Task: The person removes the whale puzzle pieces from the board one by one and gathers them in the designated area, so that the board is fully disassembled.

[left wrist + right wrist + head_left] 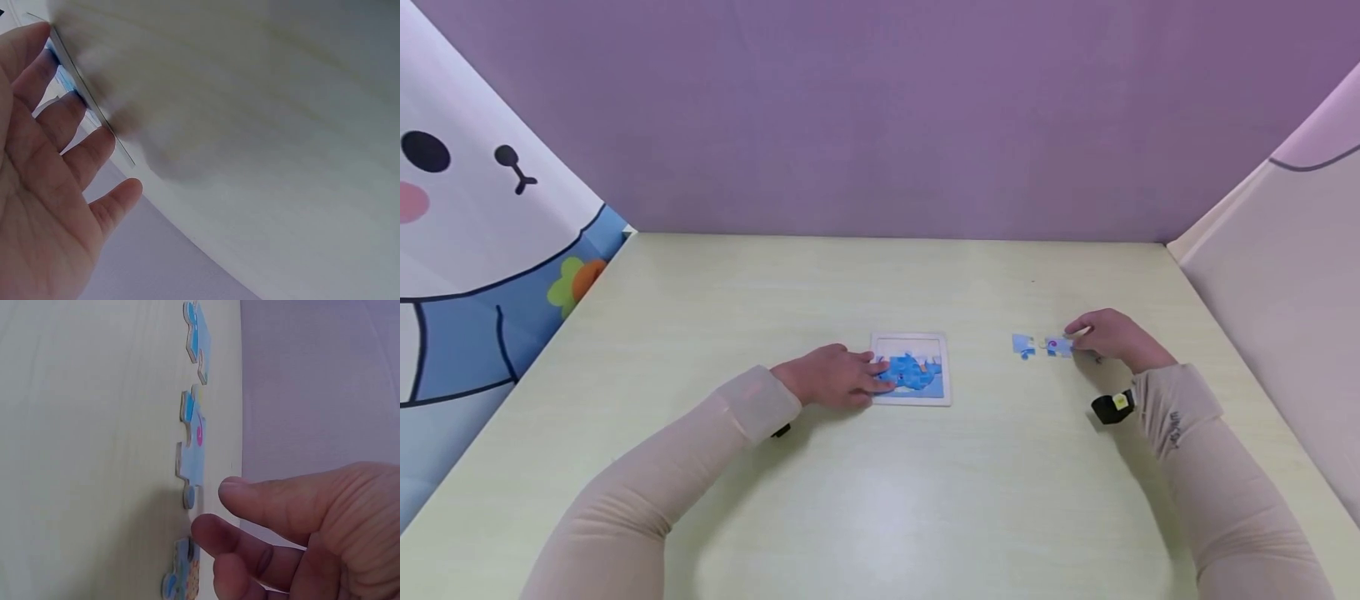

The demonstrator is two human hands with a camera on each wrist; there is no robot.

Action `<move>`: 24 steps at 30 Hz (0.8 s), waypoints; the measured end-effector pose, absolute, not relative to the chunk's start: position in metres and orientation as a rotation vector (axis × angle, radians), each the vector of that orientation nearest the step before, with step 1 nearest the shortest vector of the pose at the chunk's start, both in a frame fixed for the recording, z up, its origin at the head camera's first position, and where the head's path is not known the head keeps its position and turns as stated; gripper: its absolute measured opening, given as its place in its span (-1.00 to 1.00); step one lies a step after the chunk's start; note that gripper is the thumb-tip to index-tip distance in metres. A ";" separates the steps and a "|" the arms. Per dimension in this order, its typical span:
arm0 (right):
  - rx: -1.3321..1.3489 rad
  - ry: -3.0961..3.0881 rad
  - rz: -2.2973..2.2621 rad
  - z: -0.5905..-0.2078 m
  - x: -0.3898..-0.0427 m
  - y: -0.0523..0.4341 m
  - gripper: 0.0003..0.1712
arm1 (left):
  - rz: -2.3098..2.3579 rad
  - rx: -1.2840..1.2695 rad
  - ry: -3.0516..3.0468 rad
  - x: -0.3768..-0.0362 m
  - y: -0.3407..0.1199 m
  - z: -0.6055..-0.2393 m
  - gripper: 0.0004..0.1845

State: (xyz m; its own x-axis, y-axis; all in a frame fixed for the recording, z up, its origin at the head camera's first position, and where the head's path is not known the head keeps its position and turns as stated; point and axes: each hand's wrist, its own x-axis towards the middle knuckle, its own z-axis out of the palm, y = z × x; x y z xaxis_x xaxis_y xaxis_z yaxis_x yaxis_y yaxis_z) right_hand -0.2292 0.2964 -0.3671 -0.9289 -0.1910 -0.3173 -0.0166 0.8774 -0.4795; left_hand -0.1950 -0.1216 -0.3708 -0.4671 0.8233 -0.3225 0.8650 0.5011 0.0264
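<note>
A pale worktop (880,500) carries everything. Near its middle lies a puzzle board (911,368), white-framed with a blue picture. The left hand (831,377) lies flat at the board's left edge, fingers spread and straight, tips on it. Toward the right edge, the right hand (1108,335) arches over loose puzzle pieces (1041,346), its grip slightly parted, thumb and forefinger just beside a piece with a pink swirl (192,455), pinching nothing.

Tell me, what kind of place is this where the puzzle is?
Probably a small play or recording booth. A pale table is closed in by a purple wall and a cartoon bunny panel. The left hand rests on a puzzle tray; the right hand reaches loose pieces.
</note>
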 end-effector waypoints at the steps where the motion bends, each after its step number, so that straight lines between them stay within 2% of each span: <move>1: -0.157 2.694 -0.672 -0.367 -0.229 0.296 -0.58 | -0.210 1.420 2.457 -0.195 -0.122 -0.371 -0.54; 24: -0.271 2.623 -0.816 -0.359 -0.224 0.255 -0.54 | -0.245 1.392 2.449 -0.198 -0.119 -0.371 -0.54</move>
State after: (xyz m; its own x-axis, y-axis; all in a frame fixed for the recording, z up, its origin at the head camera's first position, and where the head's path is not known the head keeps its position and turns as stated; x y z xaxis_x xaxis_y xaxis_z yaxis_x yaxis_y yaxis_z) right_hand -0.2236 0.2547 -0.3588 -0.9095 -0.2898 -0.2982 -0.0695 0.8131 -0.5780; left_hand -0.1980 -0.1192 -0.3712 -0.4782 0.8053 -0.3505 0.8587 0.5124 0.0058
